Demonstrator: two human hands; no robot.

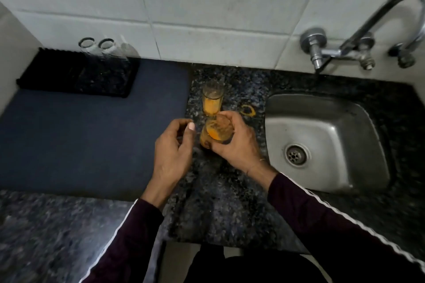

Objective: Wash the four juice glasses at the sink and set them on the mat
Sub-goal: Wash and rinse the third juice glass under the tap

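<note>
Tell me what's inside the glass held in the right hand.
Orange juice residue pools at the bottom and smears the walls of the clear juice glass in the right hand. That hand's fingers cover part of the glass's side, so anything there is hidden.

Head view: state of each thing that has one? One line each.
Held juice glass: gripped by right hand, orange residue inside.
Second juice glass: upright on counter, orange residue.
Two clear glasses: on black mat, no juice visible.
Left hand: holds nothing, fingers loosely curled.
Faucet: no water running.
Sink: no dishes inside.
</note>
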